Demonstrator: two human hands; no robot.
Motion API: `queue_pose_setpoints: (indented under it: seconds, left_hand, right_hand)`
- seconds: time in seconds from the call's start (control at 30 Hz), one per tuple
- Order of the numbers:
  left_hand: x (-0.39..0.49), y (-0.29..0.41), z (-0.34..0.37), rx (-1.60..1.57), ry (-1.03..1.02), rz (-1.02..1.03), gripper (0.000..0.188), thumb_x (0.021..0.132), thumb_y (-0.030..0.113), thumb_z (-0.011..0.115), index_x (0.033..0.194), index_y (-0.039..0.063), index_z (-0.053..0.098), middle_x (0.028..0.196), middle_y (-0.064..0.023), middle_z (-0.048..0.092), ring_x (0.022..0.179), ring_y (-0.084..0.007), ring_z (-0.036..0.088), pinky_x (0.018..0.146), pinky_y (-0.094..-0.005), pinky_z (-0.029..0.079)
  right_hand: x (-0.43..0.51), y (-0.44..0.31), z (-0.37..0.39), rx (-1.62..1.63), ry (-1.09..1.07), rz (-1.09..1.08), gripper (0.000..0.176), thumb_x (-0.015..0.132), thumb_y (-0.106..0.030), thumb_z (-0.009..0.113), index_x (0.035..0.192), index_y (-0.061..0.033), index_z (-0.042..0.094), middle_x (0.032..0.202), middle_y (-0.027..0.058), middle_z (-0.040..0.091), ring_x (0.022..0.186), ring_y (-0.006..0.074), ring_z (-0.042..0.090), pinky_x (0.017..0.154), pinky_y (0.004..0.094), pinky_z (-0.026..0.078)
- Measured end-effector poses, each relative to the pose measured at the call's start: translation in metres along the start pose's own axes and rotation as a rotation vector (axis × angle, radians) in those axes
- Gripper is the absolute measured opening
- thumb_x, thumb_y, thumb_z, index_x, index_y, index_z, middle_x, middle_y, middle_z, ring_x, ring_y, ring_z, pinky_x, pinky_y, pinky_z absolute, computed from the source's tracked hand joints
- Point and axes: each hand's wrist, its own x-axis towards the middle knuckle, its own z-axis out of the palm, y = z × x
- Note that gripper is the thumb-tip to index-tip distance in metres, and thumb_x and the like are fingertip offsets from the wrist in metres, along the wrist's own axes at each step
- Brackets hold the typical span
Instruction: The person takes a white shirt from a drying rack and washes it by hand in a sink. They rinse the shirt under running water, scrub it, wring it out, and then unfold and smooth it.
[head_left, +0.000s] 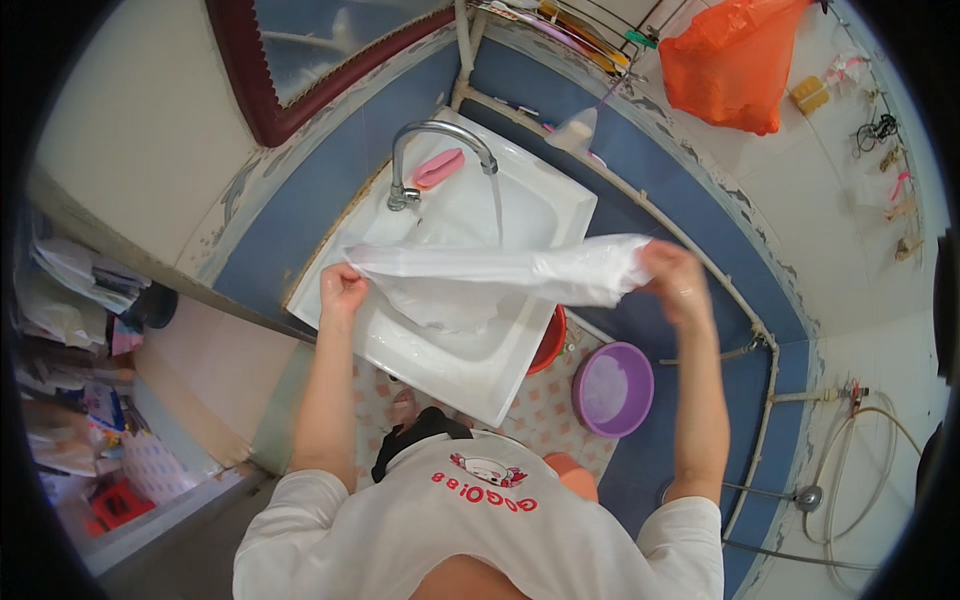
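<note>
A wet-looking white cloth (510, 266) is stretched sideways over the white ceramic sink (465, 375). My left hand (343, 289) pinches its left end near the sink's left rim. At the other end, past the sink's right edge, my right hand (675, 281) grips the bunched cloth and is slightly blurred. Water runs from the curved chrome faucet (442, 127) in a thin stream down behind the cloth. Part of the basin lies hidden under the fabric. What kind of textile it is, I cannot tell.
A pink soap dish (439, 169) sits behind the faucet's base. On the tiled floor stand a purple basin (615, 390) with sudsy water and a red bucket (551, 341), partly under the sink. An orange plastic bag (727, 67) and a shower hose (832, 480) hang at right.
</note>
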Motion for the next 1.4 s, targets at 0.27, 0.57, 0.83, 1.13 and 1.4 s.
queue_pose_setpoints:
  seconds: [0.27,0.57,0.83,1.13,1.4]
  left_hand:
    - [-0.078,-0.102,-0.008,0.546,-0.547,-0.133,0.048,0.063,-0.012,0.040,0.109,-0.003,0.052,0.107,-0.0125,0.055,0.099,-0.0209,0.052,0.079,-0.0310,0.044]
    - [-0.116,-0.128,-0.011,1.984,-1.090,0.105,0.043,0.072,0.002,0.052,0.114,-0.001,0.053,0.109,-0.0212,0.056,0.102,-0.0325,0.053,0.090,-0.0394,0.040]
    - [0.038,-0.108,-0.045,1.780,-0.102,0.980,0.033,0.070,0.008,0.061,0.102,0.002,0.059,0.094,-0.0178,0.060,0.095,-0.0334,0.055,0.086,-0.0398,0.042]
    - [-0.027,-0.052,0.135,1.674,-0.535,0.944,0.031,0.072,0.028,0.065,0.073,0.000,0.050,0.058,-0.0153,0.050,0.052,-0.0257,0.049,0.051,-0.0356,0.039]
    - [-0.137,0.015,0.435,1.066,-0.988,0.837,0.014,0.076,0.012,0.063,0.084,0.003,0.056,0.080,-0.0058,0.060,0.070,-0.0149,0.060,0.063,-0.0289,0.051]
  right_hand:
    - [-0.007,-0.016,-0.008,0.206,0.221,-0.292,0.028,0.087,-0.021,0.057,0.108,-0.0036,0.054,0.075,0.0015,0.054,0.063,0.0070,0.055,0.060,0.0233,0.051]
    - [0.027,0.232,0.186,-0.843,-0.091,-0.167,0.049,0.072,-0.026,0.066,0.111,-0.0010,0.051,0.109,0.0192,0.052,0.104,0.0339,0.048,0.088,0.0398,0.040]
    - [0.028,0.234,0.214,-1.138,-0.144,-0.149,0.021,0.075,-0.022,0.060,0.087,-0.0044,0.059,0.086,0.0149,0.060,0.084,0.0295,0.056,0.077,0.0405,0.040]
    - [0.077,-0.009,0.102,-0.468,0.138,-0.539,0.015,0.080,-0.013,0.053,0.082,-0.0003,0.061,0.062,0.0065,0.058,0.049,0.0125,0.053,0.044,0.0295,0.042]
    - [0.017,-0.285,0.019,-0.054,0.166,-0.763,0.037,0.089,-0.025,0.047,0.117,-0.0009,0.044,0.115,0.0136,0.049,0.098,0.0258,0.053,0.085,0.0397,0.047]
